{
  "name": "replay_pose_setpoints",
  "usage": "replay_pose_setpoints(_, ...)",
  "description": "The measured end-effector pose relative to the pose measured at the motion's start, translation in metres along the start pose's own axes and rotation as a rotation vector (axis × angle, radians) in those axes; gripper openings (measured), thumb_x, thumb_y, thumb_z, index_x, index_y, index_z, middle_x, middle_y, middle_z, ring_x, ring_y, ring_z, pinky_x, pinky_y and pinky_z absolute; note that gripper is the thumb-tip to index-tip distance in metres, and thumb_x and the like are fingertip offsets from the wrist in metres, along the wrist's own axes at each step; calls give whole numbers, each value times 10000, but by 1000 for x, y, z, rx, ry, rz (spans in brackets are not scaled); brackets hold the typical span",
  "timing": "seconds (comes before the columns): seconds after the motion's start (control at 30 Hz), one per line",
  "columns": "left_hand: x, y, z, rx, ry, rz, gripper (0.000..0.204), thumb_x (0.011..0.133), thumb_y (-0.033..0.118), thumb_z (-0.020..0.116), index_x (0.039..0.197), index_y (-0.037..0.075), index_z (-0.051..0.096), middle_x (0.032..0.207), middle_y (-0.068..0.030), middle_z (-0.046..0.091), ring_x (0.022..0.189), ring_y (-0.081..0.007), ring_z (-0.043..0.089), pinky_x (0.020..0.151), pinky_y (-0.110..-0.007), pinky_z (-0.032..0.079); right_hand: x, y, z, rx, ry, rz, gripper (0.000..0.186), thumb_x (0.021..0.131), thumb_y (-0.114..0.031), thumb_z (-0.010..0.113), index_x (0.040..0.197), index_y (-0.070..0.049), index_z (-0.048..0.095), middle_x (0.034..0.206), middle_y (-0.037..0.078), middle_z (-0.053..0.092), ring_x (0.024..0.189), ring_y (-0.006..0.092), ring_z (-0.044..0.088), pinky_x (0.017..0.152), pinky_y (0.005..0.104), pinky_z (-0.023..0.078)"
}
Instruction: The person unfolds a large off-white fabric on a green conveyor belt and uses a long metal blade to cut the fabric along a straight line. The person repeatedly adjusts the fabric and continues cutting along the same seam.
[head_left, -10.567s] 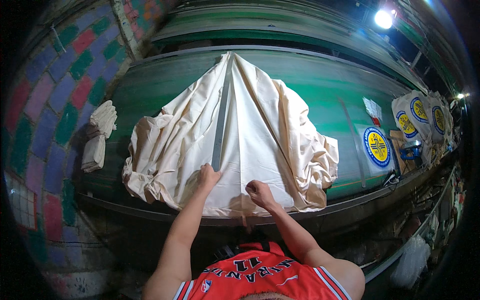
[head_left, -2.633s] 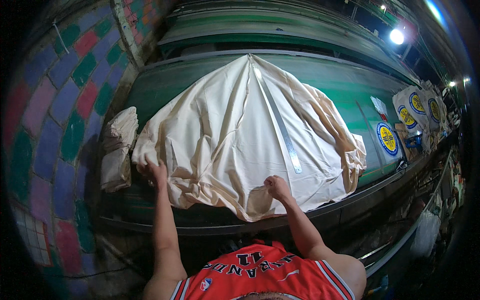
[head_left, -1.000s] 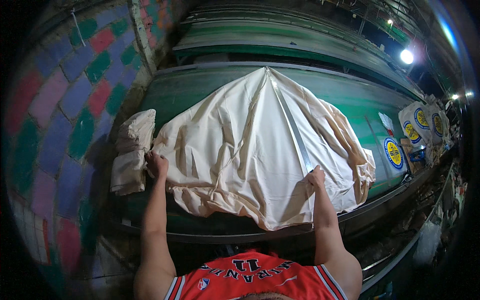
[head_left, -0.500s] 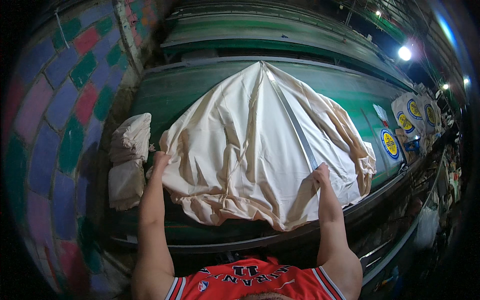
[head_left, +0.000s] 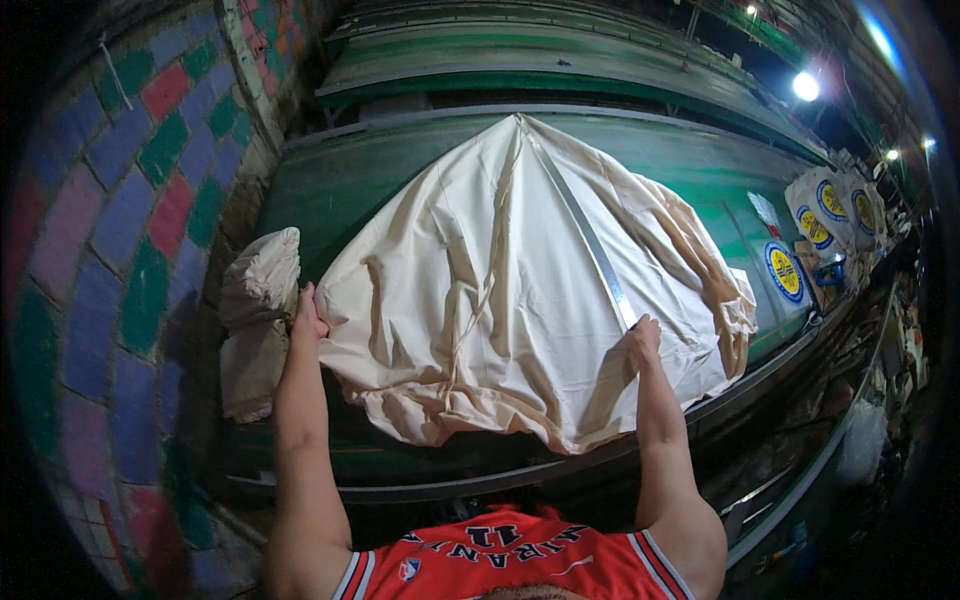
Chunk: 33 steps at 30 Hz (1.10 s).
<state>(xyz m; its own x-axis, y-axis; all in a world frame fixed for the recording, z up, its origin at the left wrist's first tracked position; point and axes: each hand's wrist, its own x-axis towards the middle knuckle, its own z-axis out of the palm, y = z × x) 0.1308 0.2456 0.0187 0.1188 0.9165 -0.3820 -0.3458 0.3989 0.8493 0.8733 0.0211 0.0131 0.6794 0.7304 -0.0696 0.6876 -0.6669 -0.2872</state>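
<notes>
A large cream cloth (head_left: 540, 260) lies in loose folds over a green table, its far end drawn up to a point. Along its right part runs a long, flat metal ruler (head_left: 590, 245), slanting from the far point down to my right hand (head_left: 645, 335). That hand is closed at the ruler's near end. At the cloth's left edge is my left hand (head_left: 309, 312), its fingers apart and touching or just beside the cloth. Left of it sits a stack of folded cream cloth (head_left: 262, 280), partly hidden by my left forearm.
The green table (head_left: 310, 190) has a raised near edge (head_left: 420, 492). White bags with round blue and yellow prints (head_left: 822, 215) and a blue tool (head_left: 830, 270) are at the right. A painted stone wall (head_left: 130, 220) borders the left. More long tables (head_left: 480, 85) stand beyond.
My left hand has let go of the cloth's edge and shifted slightly left and away from me. My right hand stays at the ruler's end.
</notes>
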Motion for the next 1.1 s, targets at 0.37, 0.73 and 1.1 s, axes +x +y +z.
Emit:
replay_pose_setpoints(0.37, 22, 20, 62, 590, 870, 1018, 241, 808, 36, 577, 1024, -18, 672, 1084, -187, 650, 953, -335, 631, 882, -429, 493, -58, -12, 23, -21, 312, -186, 291, 796, -153, 677, 1051, -16, 642, 1145, 200, 568, 1065, 389, 549, 858, 513, 494)
replay_pose_setpoints(0.73, -38, -51, 176, 1239, 66, 704, 315, 911, 91, 615, 1211, -4, 605, 1142, -164, 676, 1093, -327, 633, 966, -405, 475, -171, -149, 44, 480, 7, -566, 186, 843, -99, 680, 1011, -21, 690, 995, 196, 649, 913, 389, 644, 809, 444, 525)
replay_pose_setpoints(1.1, 35, -48, 186, 223, -35, -141, 176, 892, 202, 690, 812, 71, 602, 586, 6, 504, 419, -69, 400, 367, -251, 286, -231, -200, 91, 481, -288, -860, 386, 819, -114, 711, 1198, -92, 644, 1145, 195, 595, 1076, 367, 593, 893, 432, 500)
